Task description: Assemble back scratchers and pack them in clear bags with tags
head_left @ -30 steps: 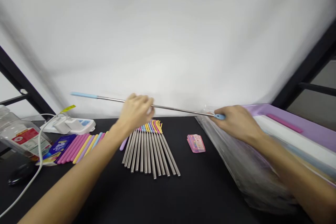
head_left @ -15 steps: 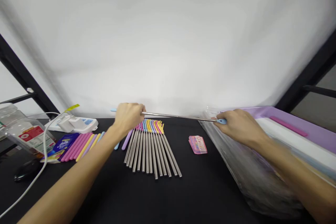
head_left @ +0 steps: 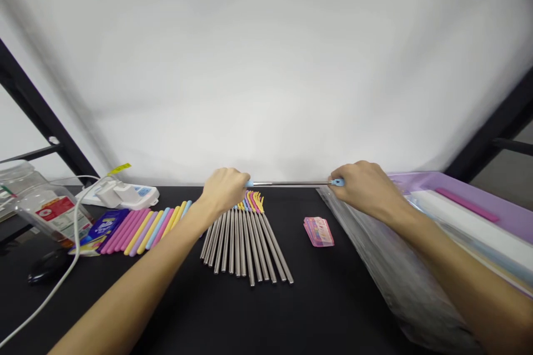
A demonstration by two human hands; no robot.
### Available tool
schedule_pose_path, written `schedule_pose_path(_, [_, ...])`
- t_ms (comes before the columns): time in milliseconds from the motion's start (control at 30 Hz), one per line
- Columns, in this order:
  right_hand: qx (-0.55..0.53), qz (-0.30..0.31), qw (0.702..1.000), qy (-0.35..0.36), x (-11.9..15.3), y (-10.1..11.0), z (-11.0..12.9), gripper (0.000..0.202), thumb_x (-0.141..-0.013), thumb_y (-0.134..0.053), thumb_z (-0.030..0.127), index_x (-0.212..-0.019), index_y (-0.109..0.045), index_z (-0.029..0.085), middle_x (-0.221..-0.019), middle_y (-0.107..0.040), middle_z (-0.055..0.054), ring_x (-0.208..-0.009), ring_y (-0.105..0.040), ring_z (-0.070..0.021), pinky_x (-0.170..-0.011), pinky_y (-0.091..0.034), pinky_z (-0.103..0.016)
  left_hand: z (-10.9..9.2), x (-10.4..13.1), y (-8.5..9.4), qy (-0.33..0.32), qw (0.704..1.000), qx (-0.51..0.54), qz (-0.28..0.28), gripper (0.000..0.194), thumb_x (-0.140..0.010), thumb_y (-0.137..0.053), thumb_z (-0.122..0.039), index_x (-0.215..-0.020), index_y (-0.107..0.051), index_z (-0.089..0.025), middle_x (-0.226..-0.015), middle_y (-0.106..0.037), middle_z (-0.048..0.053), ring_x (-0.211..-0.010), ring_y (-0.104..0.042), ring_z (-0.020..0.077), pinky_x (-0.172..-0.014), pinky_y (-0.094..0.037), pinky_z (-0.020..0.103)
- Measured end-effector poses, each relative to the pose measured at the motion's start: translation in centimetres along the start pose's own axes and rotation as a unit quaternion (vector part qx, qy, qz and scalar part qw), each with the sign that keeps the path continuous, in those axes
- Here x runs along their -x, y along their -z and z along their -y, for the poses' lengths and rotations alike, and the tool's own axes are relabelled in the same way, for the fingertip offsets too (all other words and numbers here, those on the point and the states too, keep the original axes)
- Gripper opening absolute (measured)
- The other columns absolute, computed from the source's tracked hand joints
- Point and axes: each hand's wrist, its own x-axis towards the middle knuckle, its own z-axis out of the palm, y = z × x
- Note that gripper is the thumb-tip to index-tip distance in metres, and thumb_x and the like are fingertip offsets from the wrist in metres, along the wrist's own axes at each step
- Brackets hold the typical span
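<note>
A thin telescopic metal rod, which looks like a back scratcher [head_left: 287, 183], is held level in front of the white wall between my two hands. My left hand [head_left: 222, 188] is closed around its left part, where a bit of light-blue handle pokes out. At the other end my right hand [head_left: 362, 186] grips the light-blue tip, partly hidden by the fingers. Below lies a fan of metal rods [head_left: 245, 244] with curved, coloured ends, partly behind my left hand. Left of them a row of pink, yellow, purple and blue sticks [head_left: 145, 230] rests on the black table [head_left: 270, 321].
Small pink printed cards [head_left: 318, 232] lie right of centre. Clear plastic bags [head_left: 375, 255] lean by a purple bin [head_left: 466, 194]. On the left are a clear jar [head_left: 54, 205], a power strip [head_left: 144, 195], a white cable [head_left: 77, 227], a blue packet [head_left: 106, 227] and a black mouse [head_left: 49, 266].
My left hand has moved right, and the length of bare metal between my hands is shorter. The rod is now level instead of sloping down to the right.
</note>
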Motion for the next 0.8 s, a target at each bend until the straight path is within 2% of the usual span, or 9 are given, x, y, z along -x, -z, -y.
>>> schedule_pose_path(133, [-0.013,0.002,0.999,0.049,-1.0,0.2,3.1,0.025,-0.076,-0.051,0.022,-0.080,-0.075,0.016,-0.079,-0.072,-0.013,-0.075,-0.065,-0.0243,-0.064,-0.039,-0.030,-3.0,-0.7,0.0,-0.011,0.999,0.043,-0.013,0.018,-0.072,-0.053,-0.003,-0.071,-0.063,-0.017,-0.069,-0.068,0.009,-0.065,-0.066,0.0248,-0.053,-0.036,0.030])
schedule_pose_path(233, [-0.077,0.029,0.995,0.060,-1.2,0.3,4.5,0.021,-0.075,-0.052,0.023,-0.059,-0.063,0.017,-0.060,-0.062,-0.007,-0.059,-0.056,-0.0176,-0.055,-0.033,-0.028,-4.2,-0.8,0.1,-0.015,0.999,0.038,-0.034,0.019,-0.072,-0.052,-0.001,-0.073,-0.062,-0.017,-0.069,-0.067,0.008,-0.065,-0.066,0.0246,-0.053,-0.037,0.030])
schedule_pose_path(300, [-0.157,0.097,0.981,0.063,-1.1,0.2,4.7,0.028,-0.075,-0.052,0.025,-0.048,-0.047,0.019,-0.048,-0.046,0.000,-0.048,-0.042,-0.0123,-0.050,-0.026,-0.028,-4.4,-0.6,0.1,-0.019,0.998,0.026,-0.054,0.019,-0.073,-0.051,-0.001,-0.075,-0.062,-0.017,-0.067,-0.065,0.007,-0.063,-0.065,0.0237,-0.052,-0.036,0.030])
schedule_pose_path(367, [-0.247,0.202,0.946,0.056,-1.0,0.0,4.4,0.036,-0.075,-0.054,0.031,-0.048,-0.034,0.021,-0.044,-0.032,0.004,-0.044,-0.029,-0.0097,-0.047,-0.021,-0.028,-4.4,-0.4,-0.1,-0.035,0.996,0.011,-0.081,0.020,-0.073,-0.050,0.000,-0.077,-0.061,-0.016,-0.065,-0.063,0.006,-0.062,-0.064,0.0225,-0.050,-0.033,0.029])
schedule_pose_path(467, [-0.336,0.303,0.889,0.066,-0.8,-0.4,3.5,0.046,-0.078,-0.056,0.045,-0.051,-0.027,0.021,-0.046,-0.025,0.006,-0.045,-0.022,-0.0087,-0.046,-0.019,-0.027,-3.9,-0.3,-0.2,-0.087,0.988,0.009,-0.125,0.020,-0.076,-0.047,0.000,-0.078,-0.059,-0.016,-0.064,-0.060,0.004,-0.059,-0.061,0.0190,-0.048,-0.030,0.028])
schedule_pose_path(533, [-0.330,0.265,0.902,0.082,-0.8,-0.5,2.9,0.050,-0.081,-0.054,0.051,-0.052,-0.027,0.021,-0.048,-0.023,0.006,-0.046,-0.021,-0.0086,-0.047,-0.017,-0.027,-3.4,-0.4,0.0,-0.142,0.978,0.029,-0.148,0.015,-0.084,-0.047,-0.009,-0.081,-0.059,-0.016,-0.067,-0.059,0.003,-0.058,-0.057,0.0160,-0.048,-0.030,0.027])
schedule_pose_path(633, [-0.247,0.137,0.955,0.091,-0.6,0.0,2.3,0.052,-0.085,-0.051,0.056,-0.052,-0.034,0.020,-0.048,-0.027,0.006,-0.046,-0.025,-0.0087,-0.048,-0.018,-0.027,-2.3,-0.6,0.8,-0.209,0.963,0.065,-0.156,0.023,-0.097,-0.043,-0.031,-0.091,-0.060,-0.018,-0.074,-0.058,0.002,-0.059,-0.054,0.0127,-0.050,-0.032,0.026])
schedule_pose_path(733, [-0.158,0.047,0.976,0.143,-0.1,1.0,2.8,0.048,-0.092,-0.043,0.057,-0.063,-0.053,0.019,-0.054,-0.048,0.002,-0.052,-0.043,-0.0119,-0.054,-0.027,-0.027,-1.8,-0.7,1.6,-0.220,0.961,0.072,-0.155,0.028,-0.100,-0.038,-0.037,-0.105,-0.059,-0.019,-0.076,-0.058,0.001,-0.062,-0.055,0.0121,-0.053,-0.035,0.025])
schedule_pose_path(800, [-0.084,-0.004,0.978,0.192,0.2,1.4,3.7,0.042,-0.096,-0.040,0.050,-0.078,-0.062,0.019,-0.069,-0.062,-0.004,-0.068,-0.056,-0.0174,-0.065,-0.033,-0.028,-2.0,-0.6,1.9,-0.214,0.963,0.056,-0.153,0.025,-0.100,-0.039,-0.034,-0.107,-0.058,-0.019,-0.078,-0.058,0.001,-0.063,-0.056,0.0125,-0.053,-0.035,0.025])
